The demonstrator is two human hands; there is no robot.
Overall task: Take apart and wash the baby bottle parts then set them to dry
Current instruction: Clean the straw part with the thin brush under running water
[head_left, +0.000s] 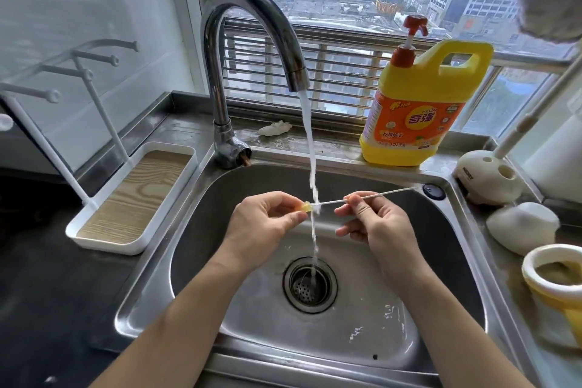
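Over the steel sink (220,302), my left hand (261,224) pinches a small amber bottle part (305,207) under the running water. My right hand (374,220) pinches a thin white brush (387,193) whose tip meets the amber part in the stream. The brush's far end points up to the right. Water falls from the chrome tap (252,50) down to the drain (310,285). On the counter at the right lie a white dome-shaped bottle part (522,227) and a yellow bottle (557,287) with a white rim.
A white drying rack (132,198) with pegs and a wood-look tray stands left of the sink. A yellow dish soap jug (422,116) sits on the sill behind. A white brush stand (488,176) is at the right, with a crumpled white scrap (274,128) near the tap.
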